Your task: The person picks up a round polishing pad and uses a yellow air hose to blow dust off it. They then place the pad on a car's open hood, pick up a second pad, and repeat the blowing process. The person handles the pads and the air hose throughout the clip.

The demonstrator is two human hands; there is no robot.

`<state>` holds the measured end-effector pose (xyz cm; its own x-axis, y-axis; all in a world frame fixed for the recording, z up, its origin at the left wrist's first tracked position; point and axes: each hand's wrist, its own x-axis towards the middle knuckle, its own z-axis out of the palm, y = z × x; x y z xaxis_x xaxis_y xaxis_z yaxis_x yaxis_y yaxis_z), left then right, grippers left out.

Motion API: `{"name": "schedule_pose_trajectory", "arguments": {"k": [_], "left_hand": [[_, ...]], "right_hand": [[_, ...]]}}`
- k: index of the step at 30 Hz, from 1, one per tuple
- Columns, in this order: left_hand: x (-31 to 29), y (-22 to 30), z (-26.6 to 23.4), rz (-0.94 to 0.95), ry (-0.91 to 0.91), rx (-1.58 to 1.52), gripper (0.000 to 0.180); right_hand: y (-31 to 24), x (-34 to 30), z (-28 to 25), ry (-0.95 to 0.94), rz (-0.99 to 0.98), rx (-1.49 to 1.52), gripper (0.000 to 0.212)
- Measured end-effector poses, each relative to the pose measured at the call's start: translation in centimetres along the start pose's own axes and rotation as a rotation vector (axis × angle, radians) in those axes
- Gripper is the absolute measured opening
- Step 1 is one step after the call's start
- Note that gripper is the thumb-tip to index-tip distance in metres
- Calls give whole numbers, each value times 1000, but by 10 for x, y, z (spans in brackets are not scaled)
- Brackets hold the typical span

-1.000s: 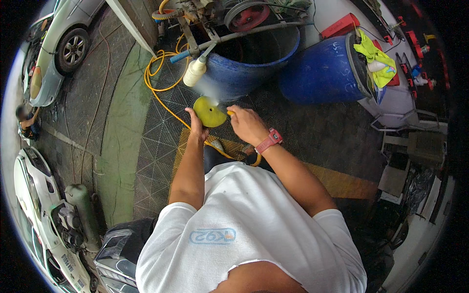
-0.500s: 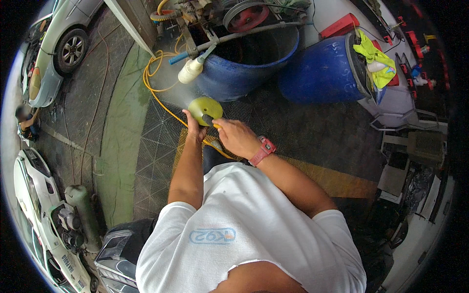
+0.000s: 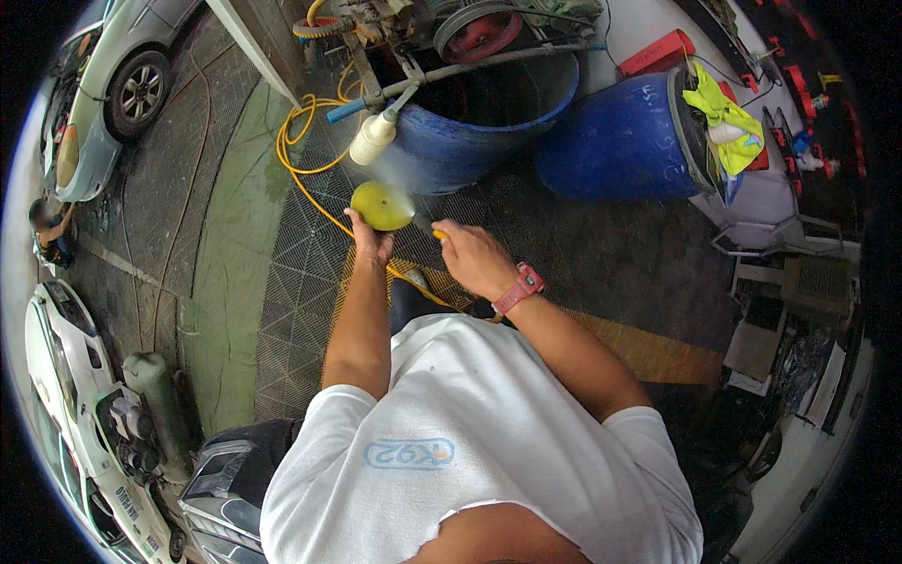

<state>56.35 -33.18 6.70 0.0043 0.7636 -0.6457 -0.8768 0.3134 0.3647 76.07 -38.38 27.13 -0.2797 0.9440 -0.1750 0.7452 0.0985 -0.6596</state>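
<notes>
My left hand [image 3: 373, 242] is closed on the lower edge of a round yellow buffing pad [image 3: 376, 209] with a small hole in its middle. My right hand [image 3: 477, 263], with a red watch [image 3: 520, 288] at the wrist, grips an air blow gun [image 3: 423, 223]. Its dark nozzle points at the pad's right edge, a little apart from it. Pale mist or dust rises between the pad and the blue drum [image 3: 413, 155] beyond. Most of the gun's body is hidden in my fingers. A yellow hose [image 3: 327, 214] runs past my left forearm toward my lap.
Above the pad a white cylindrical container [image 3: 374, 139] hangs from a metal bar under a machine with a red-hubbed pulley [image 3: 477, 36]. A second blue drum [image 3: 611, 141] lies tilted, a neon cloth [image 3: 723, 117] on it. Far left, a person [image 3: 52, 230] crouches by a car [image 3: 89, 160].
The blow gun has moved right, off the pad's face to beside its edge. The pad has shifted slightly left, and the mist now spreads from its right side.
</notes>
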Motion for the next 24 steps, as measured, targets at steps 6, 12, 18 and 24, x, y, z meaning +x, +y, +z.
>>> {"name": "schedule_pose_trajectory", "arguments": {"k": [6, 12, 18, 24], "left_hand": [[14, -3, -15, 27, -47, -46, 79], [15, 0, -18, 53, 30, -50, 82], [3, 11, -12, 23, 34, 76, 88], [-3, -3, -5, -154, -171, 297, 90]], "right_hand": [[-23, -8, 17, -86, -56, 35, 32], [-12, -5, 15, -63, -45, 25, 32], [16, 10, 2, 4, 23, -63, 31], [7, 22, 8, 107, -53, -10, 30]]}}
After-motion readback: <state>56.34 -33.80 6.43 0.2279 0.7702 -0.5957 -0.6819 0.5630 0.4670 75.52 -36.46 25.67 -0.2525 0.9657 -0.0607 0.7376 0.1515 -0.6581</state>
